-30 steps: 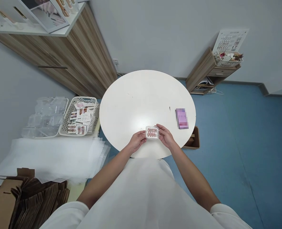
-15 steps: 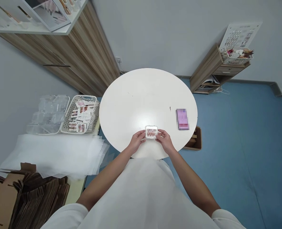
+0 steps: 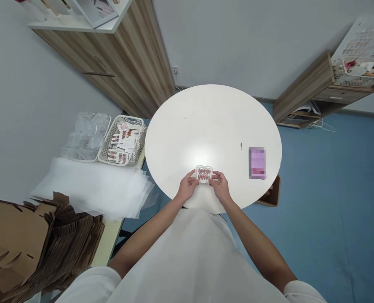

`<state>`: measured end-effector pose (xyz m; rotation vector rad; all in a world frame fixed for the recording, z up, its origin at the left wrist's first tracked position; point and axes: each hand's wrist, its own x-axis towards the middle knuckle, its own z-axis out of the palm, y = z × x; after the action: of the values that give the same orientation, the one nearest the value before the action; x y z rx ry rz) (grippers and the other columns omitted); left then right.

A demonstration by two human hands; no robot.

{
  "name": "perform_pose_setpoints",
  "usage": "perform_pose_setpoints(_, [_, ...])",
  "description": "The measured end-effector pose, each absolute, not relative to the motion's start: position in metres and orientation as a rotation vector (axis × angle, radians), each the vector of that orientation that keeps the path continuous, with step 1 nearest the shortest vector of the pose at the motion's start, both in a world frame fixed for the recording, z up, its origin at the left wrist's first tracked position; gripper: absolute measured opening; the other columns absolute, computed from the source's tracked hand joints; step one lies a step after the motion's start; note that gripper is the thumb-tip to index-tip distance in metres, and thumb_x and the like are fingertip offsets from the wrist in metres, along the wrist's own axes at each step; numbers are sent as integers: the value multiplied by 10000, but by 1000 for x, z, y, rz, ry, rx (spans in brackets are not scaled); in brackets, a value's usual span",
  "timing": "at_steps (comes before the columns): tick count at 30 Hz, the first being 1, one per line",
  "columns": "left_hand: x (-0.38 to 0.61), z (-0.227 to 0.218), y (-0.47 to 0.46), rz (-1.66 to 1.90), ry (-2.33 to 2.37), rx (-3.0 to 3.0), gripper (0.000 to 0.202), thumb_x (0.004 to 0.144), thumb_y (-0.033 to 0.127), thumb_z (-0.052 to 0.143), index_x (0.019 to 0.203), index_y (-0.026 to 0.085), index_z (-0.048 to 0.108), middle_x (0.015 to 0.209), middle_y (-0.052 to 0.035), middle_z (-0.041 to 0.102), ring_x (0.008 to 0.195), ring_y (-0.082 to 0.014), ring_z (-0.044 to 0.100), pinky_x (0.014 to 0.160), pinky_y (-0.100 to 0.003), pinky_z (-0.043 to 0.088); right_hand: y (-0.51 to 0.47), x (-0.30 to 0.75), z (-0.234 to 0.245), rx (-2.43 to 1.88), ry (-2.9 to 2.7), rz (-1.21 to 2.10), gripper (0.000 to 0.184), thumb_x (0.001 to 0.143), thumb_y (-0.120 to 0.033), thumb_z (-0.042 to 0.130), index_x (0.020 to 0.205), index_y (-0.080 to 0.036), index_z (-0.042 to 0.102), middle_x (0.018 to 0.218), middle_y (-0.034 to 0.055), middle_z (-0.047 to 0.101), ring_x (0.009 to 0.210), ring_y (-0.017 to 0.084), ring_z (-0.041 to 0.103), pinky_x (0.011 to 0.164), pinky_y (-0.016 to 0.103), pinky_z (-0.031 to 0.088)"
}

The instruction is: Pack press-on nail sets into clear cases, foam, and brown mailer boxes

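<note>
A small clear plastic box point(image 3: 204, 173) with reddish-brown press-on nails inside is held above the near edge of the white oval table point(image 3: 218, 118). My left hand point(image 3: 188, 185) grips its left side, fingers and thumb closed on the edge. On the opposite side my right hand point(image 3: 220, 186) pinches the box in the same way. The nails lie in rows and show through the box. To the right on the tabletop lies a purple rectangular item point(image 3: 257, 163), its face blurred out.
Left of the table, a white basket point(image 3: 103, 147) holds nail cards, beside clear plastic boxes point(image 3: 87, 134). Nearer are translucent white sheets point(image 3: 95, 183) and folded brown cardboard point(image 3: 73, 240). A wooden cabinet point(image 3: 142, 54) stands behind left, a small one point(image 3: 307, 90) right. A brown box point(image 3: 272, 193) sits below the table.
The camera view has turned, so the surroundings sit differently in the frame. Both hands still hold the box, and its rows of nails now show more fully.
</note>
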<state>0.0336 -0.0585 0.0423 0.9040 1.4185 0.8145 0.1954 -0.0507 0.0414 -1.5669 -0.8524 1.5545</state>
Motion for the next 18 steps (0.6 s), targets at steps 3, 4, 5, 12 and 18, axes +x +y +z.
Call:
perform_pose_setpoints(3, [19, 38, -54, 825, 1478, 963, 497, 782, 329, 524, 1248, 187, 424, 970, -63, 589, 859, -132, 558, 823, -297, 419, -44, 175, 41, -1582, -881, 1530, 429, 668, -380, 586, 1047, -217, 467, 987, 51, 532, 724, 134, 567, 666, 313, 456])
perform_pose_setpoints(4, [13, 37, -52, 824, 1499, 980, 471, 788, 325, 513, 1236, 196, 440, 1026, -71, 568, 901, -139, 543, 822, -293, 422, -41, 167, 41, -1596, -884, 1523, 429, 673, -383, 580, 1052, -216, 466, 998, 55, 530, 722, 136, 568, 661, 314, 454])
perform_pose_setpoints(5, [6, 36, -50, 821, 1520, 996, 455, 792, 322, 505, 1228, 206, 450, 1075, -76, 541, 936, -145, 525, 814, -289, 427, -38, 159, 41, -1613, -887, 1517, 429, 677, -385, 574, 1056, -215, 467, 1008, 58, 528, 718, 137, 568, 657, 317, 452])
perform_pose_setpoints(12, [-58, 36, -25, 766, 1676, 1066, 462, 825, 334, 436, 1269, 214, 391, 1078, -86, 421, 961, -156, 478, 827, -305, 424, -13, 79, 45, -1643, -956, 1475, 428, 699, -363, 552, 1097, -221, 487, 1085, 65, 515, 905, 162, 532, 796, 327, 438])
perform_pose_setpoints(18, [-120, 30, 3, 696, 1711, 1059, 490, 863, 348, 333, 1324, 190, 285, 1106, -95, 397, 1034, -179, 446, 920, -338, 350, 21, 14, 36, -1730, -1064, 1499, 492, 687, -347, 542, 1156, -209, 481, 1088, 68, 507, 873, 156, 518, 828, 341, 431])
